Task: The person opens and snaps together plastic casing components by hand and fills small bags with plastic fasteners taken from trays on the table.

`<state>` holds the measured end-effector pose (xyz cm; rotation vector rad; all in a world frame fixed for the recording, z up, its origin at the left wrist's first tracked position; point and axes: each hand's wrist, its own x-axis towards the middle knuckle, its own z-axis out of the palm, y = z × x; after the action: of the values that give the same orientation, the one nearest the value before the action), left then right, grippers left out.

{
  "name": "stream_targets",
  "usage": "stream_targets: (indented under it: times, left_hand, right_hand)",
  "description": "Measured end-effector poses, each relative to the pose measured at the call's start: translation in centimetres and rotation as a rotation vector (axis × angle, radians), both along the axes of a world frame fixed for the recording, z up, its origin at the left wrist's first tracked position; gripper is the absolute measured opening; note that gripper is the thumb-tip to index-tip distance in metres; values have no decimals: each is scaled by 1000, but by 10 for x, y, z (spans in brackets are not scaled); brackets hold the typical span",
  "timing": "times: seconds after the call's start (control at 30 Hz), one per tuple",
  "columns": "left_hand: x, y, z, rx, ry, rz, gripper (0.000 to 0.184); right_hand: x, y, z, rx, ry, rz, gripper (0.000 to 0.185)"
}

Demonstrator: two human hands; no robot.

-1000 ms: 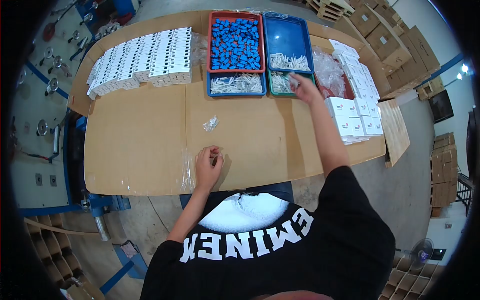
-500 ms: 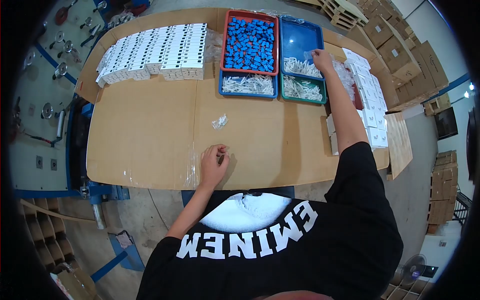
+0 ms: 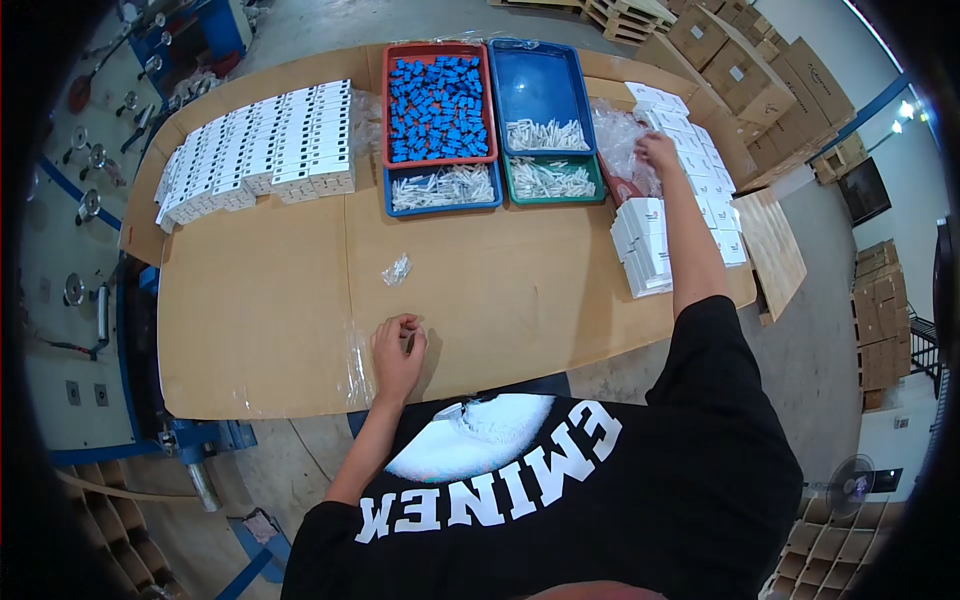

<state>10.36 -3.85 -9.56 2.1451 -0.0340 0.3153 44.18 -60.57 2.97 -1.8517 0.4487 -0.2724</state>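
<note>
My right hand (image 3: 657, 151) is over a heap of clear plastic bags (image 3: 622, 135) in a red tray (image 3: 622, 188), its bent fingers closed at the edge of the plastic. The fingertips are partly hidden. My left hand (image 3: 398, 358) rests on the cardboard tabletop (image 3: 470, 330), fingers loosely curled, with a gap to the thumb and nothing visible between them. Just beyond it lies a small clear packet of white pieces (image 3: 397, 270). White boxes (image 3: 641, 245) are stacked close beside my right forearm.
Across the table stand a red tray (image 3: 387, 110) of blue-and-orange pieces and a blue tray (image 3: 540, 85) partly filled with white plugs. In front are a smaller blue tray (image 3: 445, 208) and a green tray (image 3: 556, 200), both with white plugs. Rows of white boxes (image 3: 265, 140) fill the far left.
My right hand has moved from the upper blue tray, where it pinched something clear, rightward to the plastic bags. My left hand stays on the table. The camera view has shifted.
</note>
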Motion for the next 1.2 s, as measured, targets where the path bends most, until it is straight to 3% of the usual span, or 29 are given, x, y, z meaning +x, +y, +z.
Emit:
stream_targets:
  times: [0.1, 0.17, 0.33, 0.4, 0.47, 0.53, 0.77, 0.87, 0.93, 0.97, 1.03, 1.07, 1.13, 1.2]
  left_hand:
    - [-1, -1, 0, -20, -1, 8, 21]
    - [-1, -1, -2, -19, -7, 11, 20]
    - [0, 2, -11, -29, -8, 34, 19]
    - [-2, 4, -9, -27, 15, 69, 19]
    - [-1, 5, -12, -159, -15, 56, 18]
    - [-1, 6, -14, -206, -19, 106, 17]
    - [-4, 8, -15, -250, -36, 109, 17]
    - [-2, 6, -17, -274, -36, 107, 17]
    - [-2, 9, -23, -224, -21, 101, 17]
    - [0, 8, -22, -230, -20, 89, 17]
    - [-2, 6, -18, -297, 22, 105, 16]
    - [-2, 6, -17, -305, 31, 99, 16]
    - [-2, 4, -20, -296, 16, 85, 17]
    - [0, 4, -18, -256, 7, 85, 19]
  right_hand:
    - [-4, -5, 16, -22, -31, -154, 37]
    - [-15, 7, 14, -13, -36, -95, 43]
    - [-89, 169, -40, -202, -46, 502, 25]
    - [-133, 238, -69, -514, -172, 687, 32]
    - [-177, 308, -77, -419, -194, 856, 39]
    - [-194, 355, -99, -435, -401, 999, 41]
    - [-194, 435, -121, -588, -543, 1137, 42]
    - [-183, 433, -138, -563, -376, 1089, 34]
    - [-184, 427, -148, 117, -106, 713, 29]
    - [-187, 420, -143, 111, -105, 702, 29]
    - [-199, 401, -126, 968, 98, 345, 31]
    - [-203, 391, -125, 964, 96, 323, 31]
    - [-209, 373, -123, 1197, 133, 297, 30]
    - [-215, 360, -124, 1136, 97, 288, 31]
